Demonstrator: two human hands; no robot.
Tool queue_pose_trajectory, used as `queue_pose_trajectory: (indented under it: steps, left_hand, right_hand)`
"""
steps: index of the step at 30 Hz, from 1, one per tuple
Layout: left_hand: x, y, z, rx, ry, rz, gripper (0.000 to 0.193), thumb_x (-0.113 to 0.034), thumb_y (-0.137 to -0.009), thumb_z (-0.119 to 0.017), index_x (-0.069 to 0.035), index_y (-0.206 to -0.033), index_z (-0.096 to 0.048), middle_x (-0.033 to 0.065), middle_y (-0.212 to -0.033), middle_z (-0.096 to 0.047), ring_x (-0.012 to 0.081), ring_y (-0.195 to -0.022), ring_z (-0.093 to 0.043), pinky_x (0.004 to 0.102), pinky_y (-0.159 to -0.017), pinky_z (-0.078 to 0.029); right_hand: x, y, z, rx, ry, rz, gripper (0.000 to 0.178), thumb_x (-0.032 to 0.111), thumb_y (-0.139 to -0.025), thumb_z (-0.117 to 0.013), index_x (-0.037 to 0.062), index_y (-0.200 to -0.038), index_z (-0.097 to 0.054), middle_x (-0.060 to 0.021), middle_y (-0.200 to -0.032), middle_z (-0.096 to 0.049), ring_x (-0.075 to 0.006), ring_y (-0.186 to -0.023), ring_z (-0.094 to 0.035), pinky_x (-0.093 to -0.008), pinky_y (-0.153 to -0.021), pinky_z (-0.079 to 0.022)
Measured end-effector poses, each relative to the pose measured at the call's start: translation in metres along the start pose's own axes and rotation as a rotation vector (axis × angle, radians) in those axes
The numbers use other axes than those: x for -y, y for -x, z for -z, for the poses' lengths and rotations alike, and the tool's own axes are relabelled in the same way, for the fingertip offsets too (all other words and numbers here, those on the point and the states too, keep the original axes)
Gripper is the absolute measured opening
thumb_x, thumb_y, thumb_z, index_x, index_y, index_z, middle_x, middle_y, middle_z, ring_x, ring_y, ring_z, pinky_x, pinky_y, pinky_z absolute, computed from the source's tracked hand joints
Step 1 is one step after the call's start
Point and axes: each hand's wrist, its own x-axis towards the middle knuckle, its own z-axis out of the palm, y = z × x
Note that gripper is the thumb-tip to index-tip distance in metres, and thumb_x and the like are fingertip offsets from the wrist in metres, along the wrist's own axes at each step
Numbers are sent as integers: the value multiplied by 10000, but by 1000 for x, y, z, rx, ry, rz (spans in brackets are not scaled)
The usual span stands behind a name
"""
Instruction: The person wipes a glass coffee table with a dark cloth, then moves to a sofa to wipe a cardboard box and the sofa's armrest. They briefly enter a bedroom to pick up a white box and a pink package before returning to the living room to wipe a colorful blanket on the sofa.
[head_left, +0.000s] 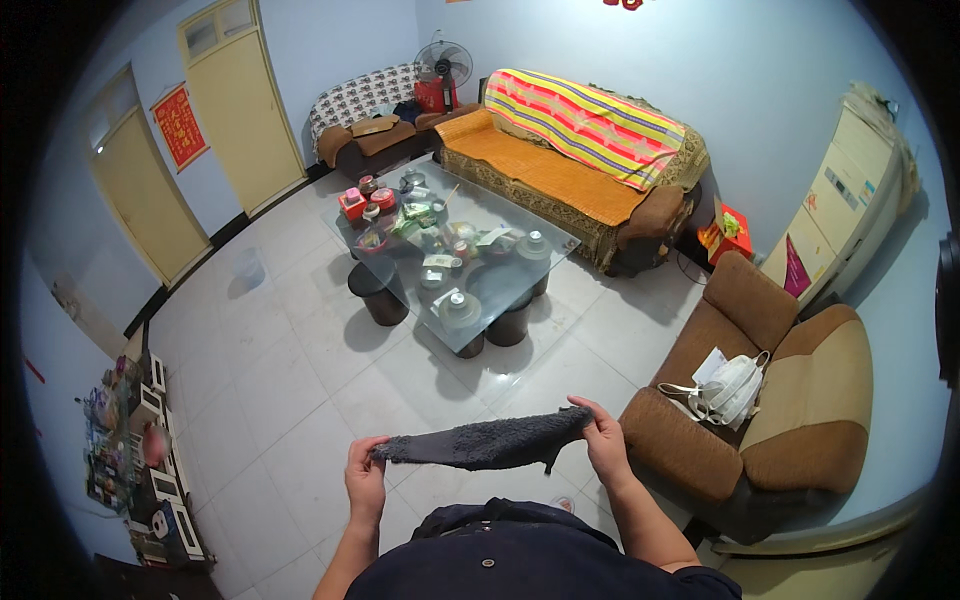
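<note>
A dark grey, fluffy-textured cloth (490, 443) is stretched sideways in front of my body, above the tiled floor. My left hand (365, 468) pinches its left end between thumb and fingers. At the opposite end, my right hand (603, 440) grips the corner, a little higher than the left. The cloth is folded or bunched into a long narrow strip, and a small tip hangs down near the right hand. Its underside is hidden from this angle.
Ahead stands a glass coffee table (400, 290) crowded with jars and packets, with dark stools (378, 296) beneath. A brown sofa (680, 445) holding a white bag (728, 388) is close on my right. Behind are a covered couch (545, 165) and a fan (443, 64); a low cabinet (165, 480) lines the left.
</note>
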Motion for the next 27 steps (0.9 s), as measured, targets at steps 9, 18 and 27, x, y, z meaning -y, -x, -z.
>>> queue_pose_trajectory:
  steps: [9, 18, 27]
  left_hand:
    - [-8, -30, -144, 278, 96, 7, 155, -22, -945, -464, -68, -1059, -559, 18, -975, -568, 129, -865, -540, 252, -862, -417]
    - [-2, -80, -335, 447, 569, 402, 187, -188, -1003, -410, -58, -1103, -500, 36, -977, -598, 119, -882, -576, 263, -806, -471]
    - [24, -216, -421, 512, 842, 1025, 364, -297, -994, -354, -25, -1065, -585, 136, -1046, -635, 254, -980, -614, 390, -892, -488]
  right_hand:
    - [-2, -22, 131, -150, -179, -127, 268, 234, -995, -429, 49, -1140, -559, -53, -1009, -622, -148, -883, -619, -301, -832, -501]
    - [22, -32, 269, -439, -314, -285, 366, 280, -991, -334, 25, -1143, -548, -90, -1070, -620, -218, -995, -601, -377, -904, -474]
    - [16, -147, 301, -256, -897, -382, 431, 304, -997, -308, -21, -1163, -539, -137, -1146, -614, -246, -1032, -597, -364, -942, -453]
